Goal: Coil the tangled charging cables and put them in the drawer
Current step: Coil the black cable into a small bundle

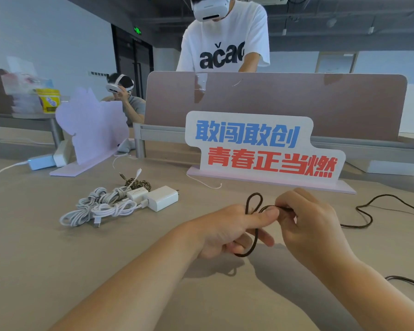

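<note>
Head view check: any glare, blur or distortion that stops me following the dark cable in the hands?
Head view: even light, no glare on the table, only a soft shadow under the left hand and right hand. Head view: the dark cable they hold is slightly soft but traceable. Head view: wide-angle bending bows the partition along its top edge.

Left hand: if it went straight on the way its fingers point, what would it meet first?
Most likely the right hand, almost at once: the left hand points rightward, thumb tip beside the right fingers, both holding the dark cable. Depth between them is unclear.
</note>
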Action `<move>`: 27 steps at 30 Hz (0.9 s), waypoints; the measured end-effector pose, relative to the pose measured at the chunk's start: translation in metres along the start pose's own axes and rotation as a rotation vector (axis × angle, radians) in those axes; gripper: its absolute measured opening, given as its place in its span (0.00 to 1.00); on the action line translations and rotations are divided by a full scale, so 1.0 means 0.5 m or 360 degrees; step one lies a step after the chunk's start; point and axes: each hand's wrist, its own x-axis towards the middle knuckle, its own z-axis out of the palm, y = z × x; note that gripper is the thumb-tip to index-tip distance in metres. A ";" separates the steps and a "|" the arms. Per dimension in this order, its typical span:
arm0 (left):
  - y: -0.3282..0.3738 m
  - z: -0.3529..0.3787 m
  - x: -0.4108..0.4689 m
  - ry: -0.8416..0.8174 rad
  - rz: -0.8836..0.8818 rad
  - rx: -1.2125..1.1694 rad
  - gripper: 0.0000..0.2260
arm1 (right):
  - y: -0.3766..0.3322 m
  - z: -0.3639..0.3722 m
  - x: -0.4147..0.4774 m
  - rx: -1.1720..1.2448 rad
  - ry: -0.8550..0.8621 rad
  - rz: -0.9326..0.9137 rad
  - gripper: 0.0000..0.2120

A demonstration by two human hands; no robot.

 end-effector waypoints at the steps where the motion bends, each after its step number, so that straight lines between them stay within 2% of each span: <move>1: 0.000 0.002 0.000 -0.0029 0.0019 0.0020 0.11 | 0.000 0.000 0.000 0.0025 -0.0007 -0.0004 0.09; 6: -0.005 0.000 0.002 -0.0073 0.0096 0.0042 0.08 | 0.001 -0.003 0.001 0.0054 0.0058 -0.0009 0.06; 9: -0.008 0.000 0.003 0.0025 0.0200 0.0076 0.08 | 0.005 -0.012 0.006 0.0021 0.0100 0.0123 0.14; 11: -0.010 0.003 0.003 0.0037 0.0242 -0.0012 0.09 | 0.010 -0.012 0.008 0.0033 0.0103 0.0132 0.14; 14: -0.012 0.008 0.002 -0.0065 0.0135 -0.0208 0.10 | 0.013 0.002 0.003 0.0029 0.0073 0.0089 0.05; 17: -0.012 0.001 0.002 -0.0125 -0.0027 -0.0331 0.10 | 0.010 0.001 0.003 0.0080 0.0085 0.0040 0.02; 19: -0.009 -0.003 0.000 -0.0169 -0.0145 -0.0330 0.11 | 0.006 -0.004 0.004 0.0110 0.0126 -0.0041 0.03; 22: -0.006 0.000 -0.007 -0.0257 -0.0252 -0.0130 0.16 | 0.005 -0.004 0.003 0.0152 0.0099 -0.0104 0.05; 27: -0.016 0.004 -0.004 -0.0356 -0.0190 0.0063 0.24 | 0.005 -0.004 0.004 0.0224 -0.0034 -0.0029 0.10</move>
